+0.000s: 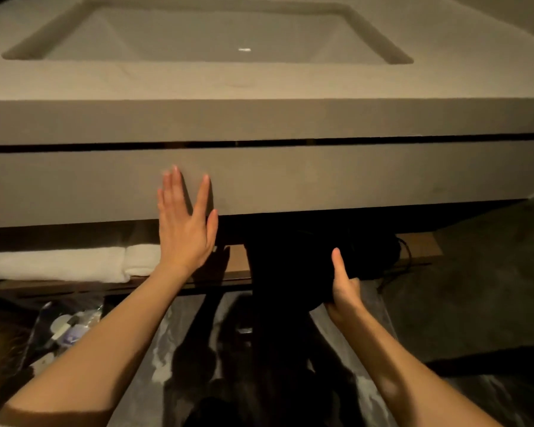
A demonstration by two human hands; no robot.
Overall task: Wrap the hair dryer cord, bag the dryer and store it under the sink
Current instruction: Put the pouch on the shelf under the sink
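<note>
A black bag (293, 266) hangs below the vanity's drawer front (352, 180), its top at the wooden shelf (238, 260) under the sink (204, 35). My right hand (344, 291) is shut on the bag's right side, thumb up. The dryer is hidden inside the dark bag; a thin black cord or drawstring (406, 257) loops out at its right. My left hand (184, 223) is open, fingers spread, flat against the drawer front's lower edge.
Folded white towels (65, 263) lie on the shelf to the left. A bin with a plastic liner and small items (65, 328) stands at the lower left. Glossy marbled floor (367, 318) lies below; a dark wall is at right.
</note>
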